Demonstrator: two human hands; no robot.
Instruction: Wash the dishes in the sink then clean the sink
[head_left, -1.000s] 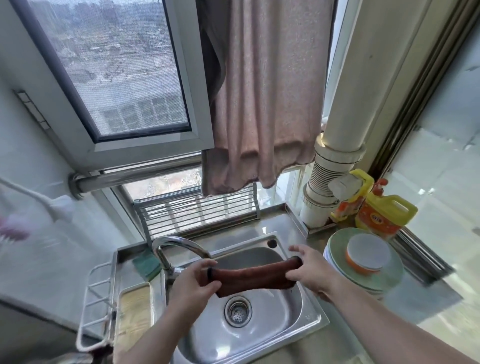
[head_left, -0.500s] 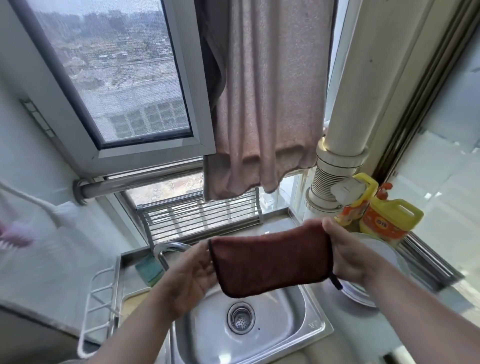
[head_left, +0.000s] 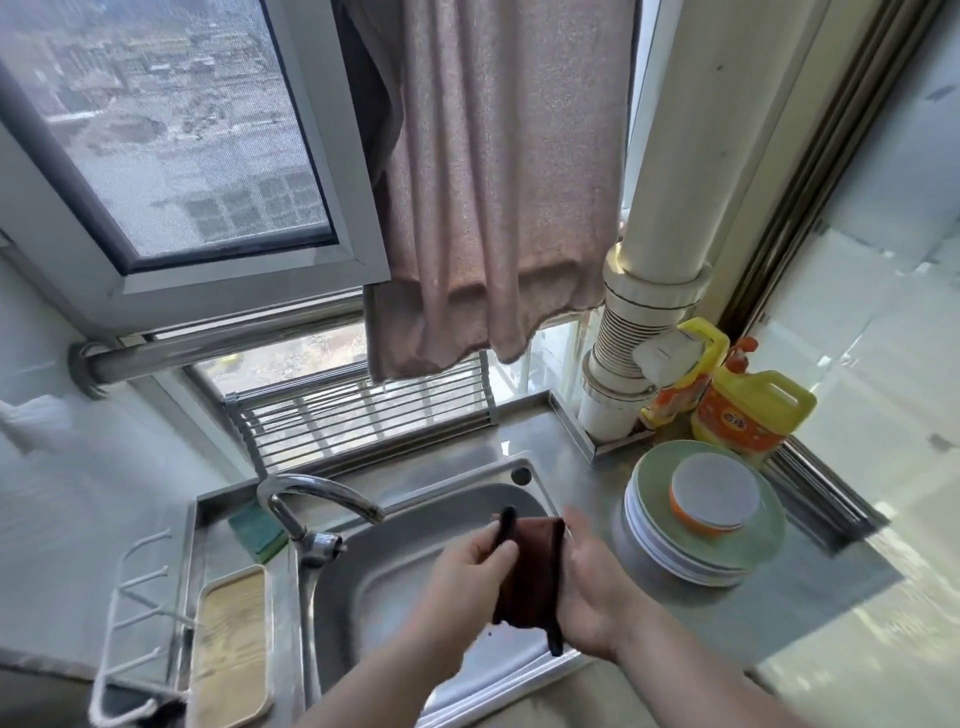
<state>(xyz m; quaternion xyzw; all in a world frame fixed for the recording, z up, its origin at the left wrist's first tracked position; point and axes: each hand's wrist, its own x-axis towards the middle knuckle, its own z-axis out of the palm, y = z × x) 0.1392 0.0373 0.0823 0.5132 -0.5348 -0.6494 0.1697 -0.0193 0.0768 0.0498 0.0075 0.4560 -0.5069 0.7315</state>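
A folded dark brown cloth (head_left: 530, 571) is being pinched between the left hand (head_left: 467, 582) and right hand (head_left: 597, 592) above the stainless steel sink (head_left: 363, 597), apparently so drips are caught, washed plates (head_left: 701, 561) being stacked at the counter's right edge.

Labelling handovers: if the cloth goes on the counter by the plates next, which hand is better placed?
Right, probably. The right hand already grips the folded dark brown cloth and lies nearer the stack of pale green plates. The left hand holds the cloth's far side, over the steel sink.

Home kitchen: sink (head_left: 363, 587), stacked plates (head_left: 649, 540)
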